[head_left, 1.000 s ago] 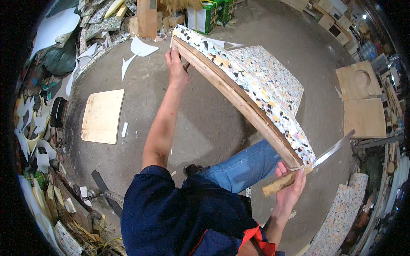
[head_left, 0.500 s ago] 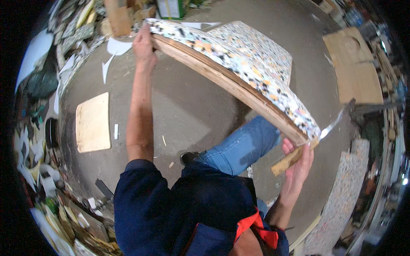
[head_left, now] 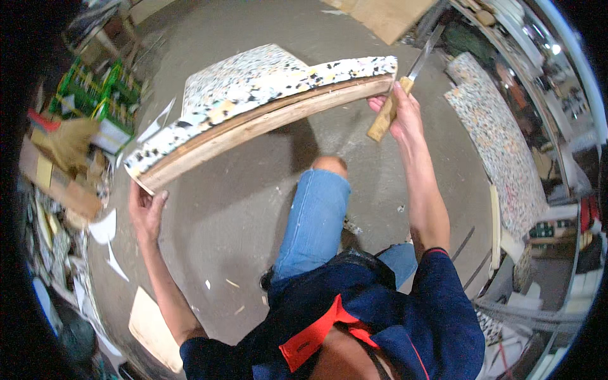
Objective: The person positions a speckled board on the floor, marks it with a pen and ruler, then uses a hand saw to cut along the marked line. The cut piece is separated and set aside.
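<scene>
Curved foam-faced wooden frame held clear of floor, spanning both hands. Left hand half-curled, supports frame's left end corner, thumb spread. Right hand closed around handle of long-bladed knife, fingertips at frame's right end; blade points away from body. Speckled foam sheet along floor's right edge.

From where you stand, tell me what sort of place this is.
Probably an upholstery or foam workshop: there's a foam-faced wooden piece, a long-bladed knife in the right hand, and white scraps on the floor.
</scene>
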`<state>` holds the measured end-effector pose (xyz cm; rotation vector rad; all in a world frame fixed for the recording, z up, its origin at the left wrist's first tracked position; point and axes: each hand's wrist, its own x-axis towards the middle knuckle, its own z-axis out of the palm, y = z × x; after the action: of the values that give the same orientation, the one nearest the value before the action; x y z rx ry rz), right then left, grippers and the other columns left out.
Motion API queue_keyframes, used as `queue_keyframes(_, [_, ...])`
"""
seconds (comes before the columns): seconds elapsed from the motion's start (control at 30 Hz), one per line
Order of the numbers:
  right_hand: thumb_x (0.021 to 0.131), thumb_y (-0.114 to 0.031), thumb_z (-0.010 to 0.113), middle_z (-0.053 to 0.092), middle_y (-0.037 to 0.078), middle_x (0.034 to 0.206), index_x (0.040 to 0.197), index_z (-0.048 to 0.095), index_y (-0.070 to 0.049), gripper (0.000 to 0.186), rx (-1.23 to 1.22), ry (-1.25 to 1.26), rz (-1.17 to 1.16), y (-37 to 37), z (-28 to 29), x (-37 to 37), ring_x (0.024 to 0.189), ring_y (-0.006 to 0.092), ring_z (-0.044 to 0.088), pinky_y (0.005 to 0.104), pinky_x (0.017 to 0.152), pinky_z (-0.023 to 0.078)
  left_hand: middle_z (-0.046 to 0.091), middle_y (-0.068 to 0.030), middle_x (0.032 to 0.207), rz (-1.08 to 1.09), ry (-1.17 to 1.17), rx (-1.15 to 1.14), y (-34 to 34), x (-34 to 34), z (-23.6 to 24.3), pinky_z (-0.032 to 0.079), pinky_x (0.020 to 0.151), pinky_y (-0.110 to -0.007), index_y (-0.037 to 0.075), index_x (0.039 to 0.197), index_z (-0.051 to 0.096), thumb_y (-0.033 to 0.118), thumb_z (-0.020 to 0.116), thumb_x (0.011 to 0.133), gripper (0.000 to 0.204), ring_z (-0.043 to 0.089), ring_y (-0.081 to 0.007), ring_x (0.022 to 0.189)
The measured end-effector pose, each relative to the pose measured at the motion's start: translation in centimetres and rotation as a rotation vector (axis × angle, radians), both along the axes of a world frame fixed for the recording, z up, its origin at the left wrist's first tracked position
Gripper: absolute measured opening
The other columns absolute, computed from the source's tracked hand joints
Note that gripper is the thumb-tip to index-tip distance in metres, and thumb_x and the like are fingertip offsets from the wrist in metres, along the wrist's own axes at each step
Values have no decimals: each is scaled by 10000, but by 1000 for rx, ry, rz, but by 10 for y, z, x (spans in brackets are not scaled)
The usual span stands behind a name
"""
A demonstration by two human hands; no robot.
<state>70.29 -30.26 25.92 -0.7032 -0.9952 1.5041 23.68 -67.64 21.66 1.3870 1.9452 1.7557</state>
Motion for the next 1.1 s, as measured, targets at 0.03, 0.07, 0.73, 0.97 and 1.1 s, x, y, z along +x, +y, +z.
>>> queue_keyframes(0.03, [1048,-263,566,620,200,1015,1298,455,42,411,-17,81,0,8,-9,-1,870,339,700,478,772,639,571,-131,1387,-29,27,19,2,5,-7,476,1075,-383,-2,1478,447,90,825,793,788,544,-223,1301])
queue_keyframes(0.07, [1044,-256,572,623,217,1037,1283,458,29,389,-12,55,-78,16,-19,-1,886,345,701,489,795,638,570,-137,1387,-43,52,7,5,10,-13,473,1084,-389,-1,1477,448,83,855,765,824,540,-225,1308])
queue_keyframes(0.73, [1030,-257,605,591,210,1122,1291,404,-79,374,-381,160,-275,-153,-124,21,922,314,668,478,696,612,523,-119,1342,-412,710,367,220,305,-110,344,1008,-546,116,1422,473,397,949,528,1052,502,-320,1225])
queue_keyframes(0.97, [1042,-220,581,575,181,1115,1351,350,-64,416,-483,174,-373,-149,-236,108,946,311,641,470,708,593,450,-148,1416,-401,943,19,195,421,-192,323,1005,-614,140,1439,451,323,922,628,955,442,-334,1256])
queue_keyframes(1.1, [1058,-244,547,570,170,1092,1315,398,-48,356,-485,386,-283,-140,-274,111,920,281,643,426,682,585,380,-164,1524,-539,986,-202,182,401,-191,321,1070,-654,165,1484,396,213,881,702,921,401,-374,1341])
